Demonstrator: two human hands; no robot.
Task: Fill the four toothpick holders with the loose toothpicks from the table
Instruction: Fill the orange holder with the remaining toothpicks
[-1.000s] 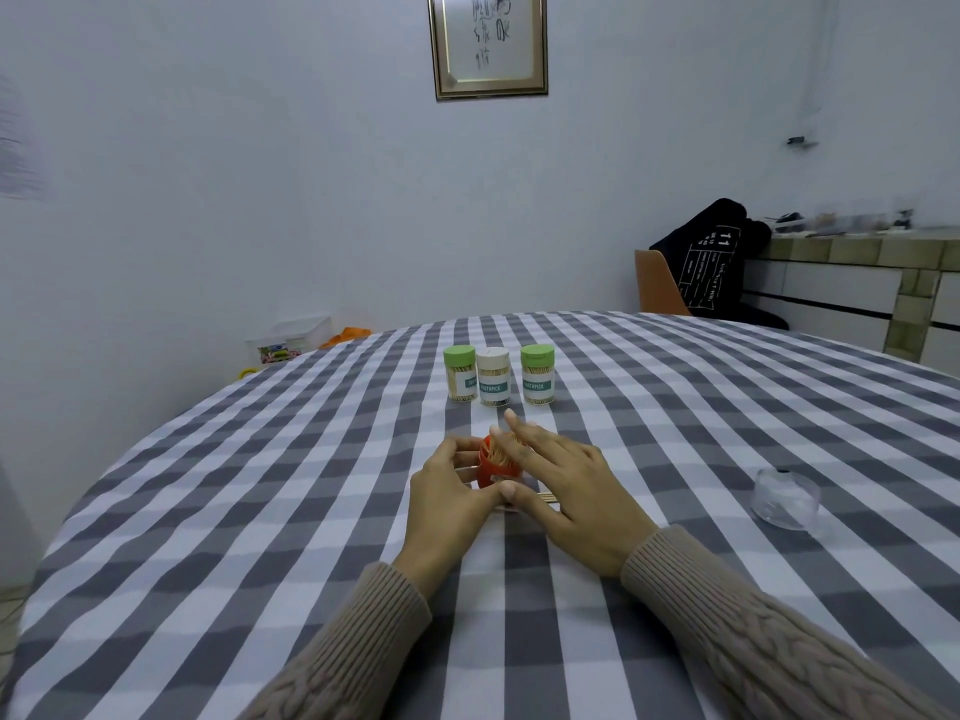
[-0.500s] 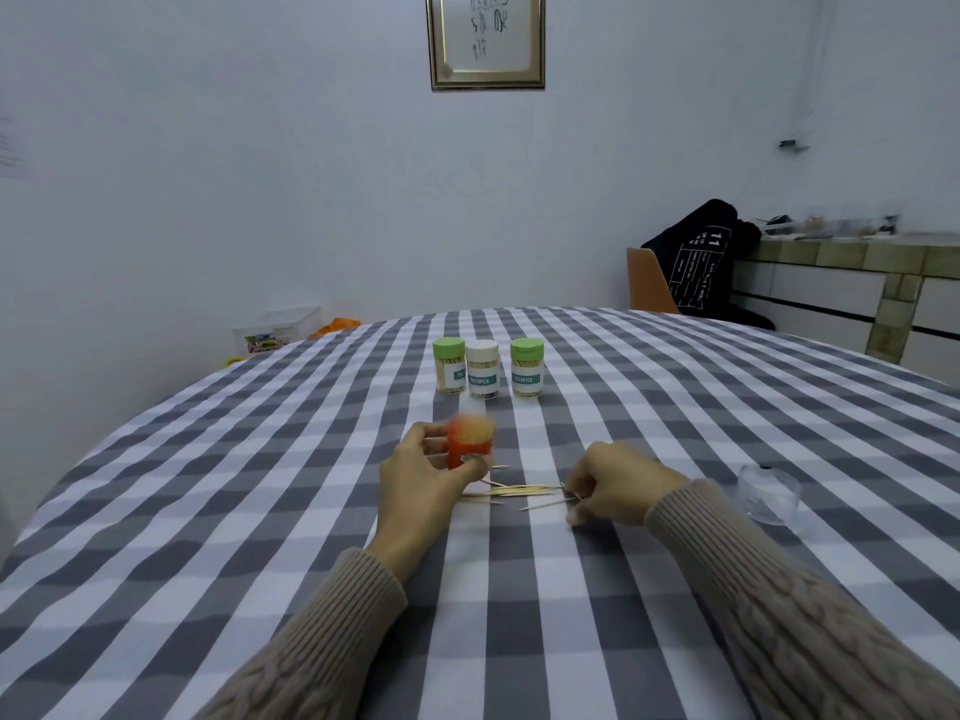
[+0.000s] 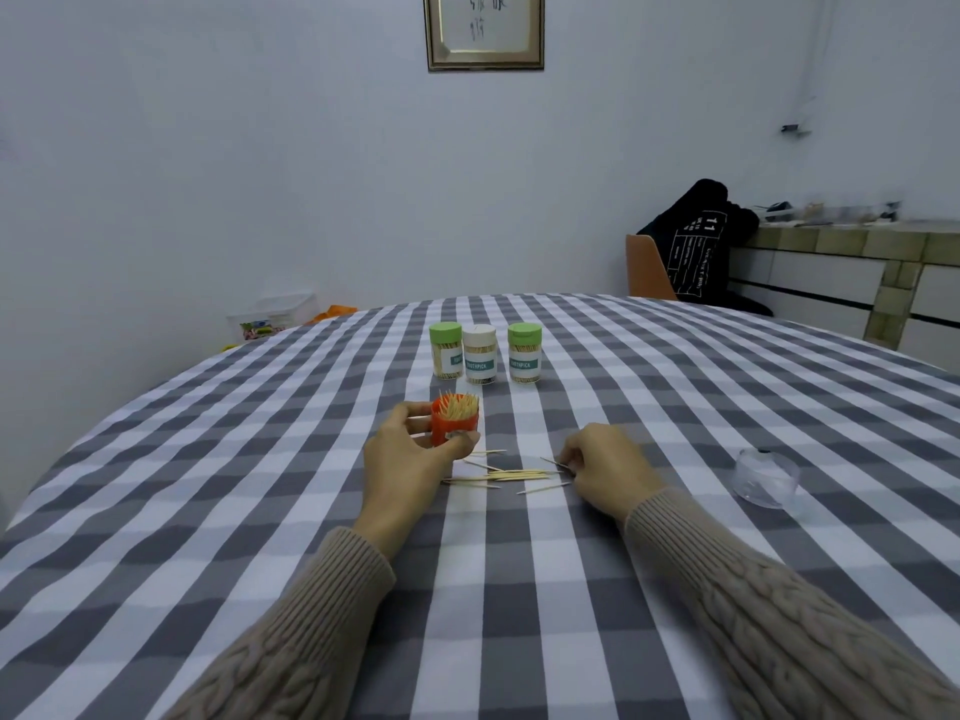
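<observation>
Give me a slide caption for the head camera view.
Left hand holds orange holder; right hand gathers loose toothpicks.

"TOOTHPICK" on capped holders (image 3: 480, 356)

Left hand (image 3: 410, 459) curled in a grip; right hand (image 3: 608, 467) pinching low.

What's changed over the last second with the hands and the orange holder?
The right hand left the orange holder and dropped to the loose toothpicks, fingers curled at their right end. The left hand kept its grip on the holder and raised it slightly. The three capped holders and clear cap stayed put.
</observation>
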